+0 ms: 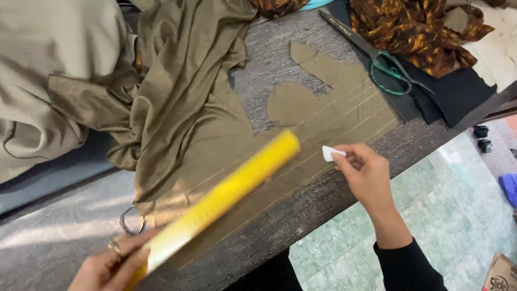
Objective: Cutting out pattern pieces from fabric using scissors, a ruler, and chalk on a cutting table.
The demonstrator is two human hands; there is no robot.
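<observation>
- Left hand (110, 267), lower left and partly cut off by the frame edge, fingers wrapped around a motion-blurred yellow ruler (223, 196).
- Right hand (366, 175), centre right, fingertips pinching white chalk (328, 153).
- Olive fabric (323, 116) with faint chalk lines lies on the table (301, 215).
- Scissors (377, 56), upper right, tips hidden.

A bright yellow ruler (226, 196), blurred and paler toward its near end, is seen over olive-brown cloth (183, 108) ruled with thin pale parallel lines. A small white piece of chalk (328, 153) is pinched in the right hand (363, 175), whose sleeve (409, 267) is black. A gold ring (114, 247) is worn on the left hand (107, 267). The table (280, 64) is streaked dark grey. Green-handled scissors (390, 67) lie on black cloth (458, 91), beside fabric (414, 32) patterned in mottled orange and dark brown. The floor (447, 210) is marbled pale green.
</observation>
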